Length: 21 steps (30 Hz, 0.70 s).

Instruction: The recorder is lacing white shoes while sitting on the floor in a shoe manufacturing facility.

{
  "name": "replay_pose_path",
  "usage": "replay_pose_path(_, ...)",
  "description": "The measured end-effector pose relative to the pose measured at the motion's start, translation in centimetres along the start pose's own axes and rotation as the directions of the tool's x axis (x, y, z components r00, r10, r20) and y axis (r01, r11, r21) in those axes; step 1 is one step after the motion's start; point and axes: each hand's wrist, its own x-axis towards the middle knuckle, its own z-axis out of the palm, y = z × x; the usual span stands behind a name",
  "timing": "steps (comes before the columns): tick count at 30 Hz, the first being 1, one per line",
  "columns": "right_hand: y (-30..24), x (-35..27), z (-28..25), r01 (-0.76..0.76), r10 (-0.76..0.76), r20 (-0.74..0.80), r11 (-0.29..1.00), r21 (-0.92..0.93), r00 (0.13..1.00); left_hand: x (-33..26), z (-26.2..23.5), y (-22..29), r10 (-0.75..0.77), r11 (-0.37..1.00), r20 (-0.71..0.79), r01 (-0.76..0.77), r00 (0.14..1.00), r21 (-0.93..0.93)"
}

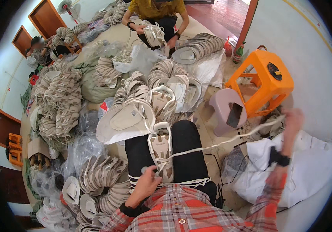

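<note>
A beige fabric shoe upper with white edging (161,149) is laid lengthwise on the lap, between the two thighs in black trousers (187,149). A long white flat cord (228,140) is stretched from the near end of this upper to the far right. The left hand (147,181) is bent at the wrist and closed on the near end of the upper, where the cord starts. The right hand (293,119) is raised far to the right with the arm extended; it is blurred, and the cord is seen to end at it, so it seems clamped on the cord. The hands are well apart. Stacks of similar beige uppers (104,179) are piled at the left, an orange plastic stool (264,83) and a grey low stool (228,110) stand at the right, and a white sack (309,170) lies under the right arm.
</note>
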Motion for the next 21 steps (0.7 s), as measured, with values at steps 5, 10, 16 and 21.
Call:
replay_pose_path(5,-16.6,-13.0,13.3,0.184,-0.428,0.385,0.828,0.53,0.818,-2.7,0.1,-1.7,0.081,0.883,0.207,-0.167,0.975,0.439)
replay_pose_path(10,-23.2,-16.9,14.9,0.309,-0.532,0.545,0.838,0.45,0.648,-3.5,-4.2,0.5,0.243,0.969,-0.483,-0.194,0.841,0.15)
replay_pose_path(16,-24.6,-16.9,15.2,0.443,-0.511,0.656,0.85,0.286,0.556,5.3,0.2,3.9,0.113,0.953,-0.145,-0.148,0.983,-0.264)
replay_pose_path(21,-25.8,-16.8,15.6,0.513,-0.516,0.627,0.833,0.207,0.584,7.4,0.4,2.5,0.178,0.979,-0.028,-0.18,0.984,-0.092)
